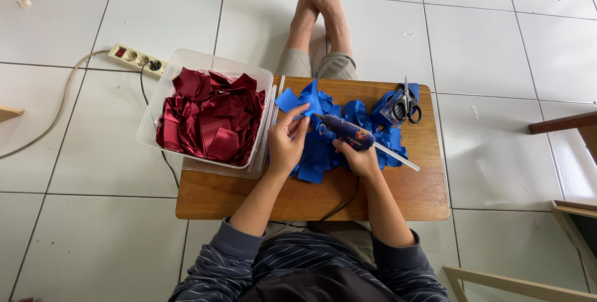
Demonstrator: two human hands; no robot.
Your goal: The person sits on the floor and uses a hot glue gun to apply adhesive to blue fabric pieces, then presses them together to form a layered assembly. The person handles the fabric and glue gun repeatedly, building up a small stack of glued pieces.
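Observation:
My right hand [359, 157] grips a blue hot glue gun [344, 131] with a clear glue stick poking out its back; the nozzle points left. My left hand [287, 141] pinches a small blue satin piece [309, 110] right at the nozzle tip. Both hands hover over a pile of blue satin squares [323, 149] on a low wooden table [410, 196]. The gun's black cord runs off the table's near edge toward me.
A clear plastic tub [163, 93] full of dark red satin pieces sits at the table's left end. Scissors [407, 104] lie on a tape roll at the far right corner. A power strip [137, 59] lies on the white tile floor. My legs stretch under the table.

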